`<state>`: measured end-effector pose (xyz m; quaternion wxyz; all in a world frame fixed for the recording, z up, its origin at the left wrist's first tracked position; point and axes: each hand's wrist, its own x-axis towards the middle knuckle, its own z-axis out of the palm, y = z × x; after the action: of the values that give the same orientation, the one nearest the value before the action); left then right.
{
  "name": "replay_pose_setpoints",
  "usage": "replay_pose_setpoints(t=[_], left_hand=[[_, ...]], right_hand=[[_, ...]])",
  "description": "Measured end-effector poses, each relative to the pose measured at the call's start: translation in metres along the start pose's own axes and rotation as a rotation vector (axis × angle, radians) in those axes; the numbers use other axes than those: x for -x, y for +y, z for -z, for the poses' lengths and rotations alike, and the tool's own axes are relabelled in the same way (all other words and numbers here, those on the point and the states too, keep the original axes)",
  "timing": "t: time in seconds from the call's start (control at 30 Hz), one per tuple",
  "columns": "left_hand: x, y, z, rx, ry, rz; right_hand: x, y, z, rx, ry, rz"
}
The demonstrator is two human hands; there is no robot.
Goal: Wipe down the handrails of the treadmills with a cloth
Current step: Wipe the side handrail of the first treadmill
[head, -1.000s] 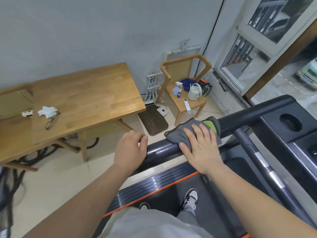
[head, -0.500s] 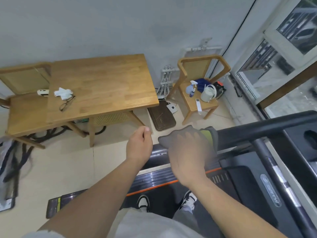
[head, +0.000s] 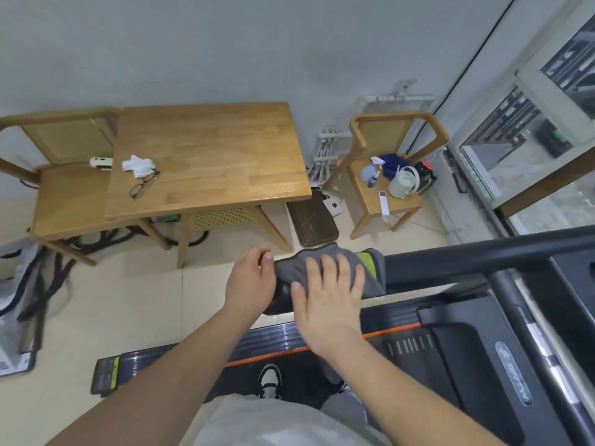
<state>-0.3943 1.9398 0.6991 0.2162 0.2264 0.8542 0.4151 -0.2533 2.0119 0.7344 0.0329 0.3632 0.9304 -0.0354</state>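
Pale floor tiles (head: 128, 300) and a grey wall frame a wooden table (head: 209, 162) with glasses (head: 143, 186) on it, and a chair (head: 399, 206) bearing a spray bottle (head: 370, 173). At lower right stands the treadmill (head: 483, 349). Its black handrail (head: 467, 259) runs leftward to the hands. The grey cloth (head: 296, 268), which has a green patch, is draped over the rail near its end. The right hand (head: 328, 300) lies flat on the cloth, fingers straight and slightly spread. The left hand (head: 251, 281) curls round the rail's end, just beside the cloth.
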Motion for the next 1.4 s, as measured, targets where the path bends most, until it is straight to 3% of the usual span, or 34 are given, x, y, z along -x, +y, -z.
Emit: replay_pose_setpoints(t=[0.1, 0.23, 0.37, 0.53, 0.7, 0.83, 0.9, 1.13, 1.3, 1.4], left_hand=[[0.002, -0.008, 0.009, 0.021, 0.050, 0.040], [0.002, -0.009, 0.007, 0.045, 0.051, 0.047], [0.011, -0.002, 0.004, 0.054, -0.011, 0.066], [0.020, -0.012, 0.014, 0.049, -0.010, 0.109], [0.017, -0.026, 0.031, 0.067, 0.052, 0.121], [0.007, -0.015, 0.034, 0.067, 0.085, 0.108], [0.003, -0.003, 0.027, 0.063, 0.065, 0.085], [0.013, 0.017, 0.007, 0.058, -0.066, -0.004], [0.019, 0.002, 0.021, 0.026, -0.058, 0.016], [0.018, -0.005, 0.029, 0.012, -0.024, -0.005]], right_hand=[[0.012, -0.019, -0.012, -0.016, -0.029, 0.126], [-0.003, 0.038, -0.002, 0.061, -0.053, 0.324], [-0.028, 0.084, 0.011, 0.075, -0.002, 0.099], [-0.015, 0.025, 0.007, 0.052, 0.087, -0.080], [0.001, -0.054, -0.010, 0.077, 0.016, 0.157], [-0.011, -0.023, -0.007, 0.120, -0.035, 0.430], [-0.015, 0.011, -0.002, 0.102, -0.025, 0.480], [-0.024, 0.126, 0.014, 0.089, 0.110, 0.096], [-0.016, 0.053, -0.001, 0.035, 0.149, -0.215], [-0.005, -0.009, -0.009, -0.002, 0.098, -0.076]])
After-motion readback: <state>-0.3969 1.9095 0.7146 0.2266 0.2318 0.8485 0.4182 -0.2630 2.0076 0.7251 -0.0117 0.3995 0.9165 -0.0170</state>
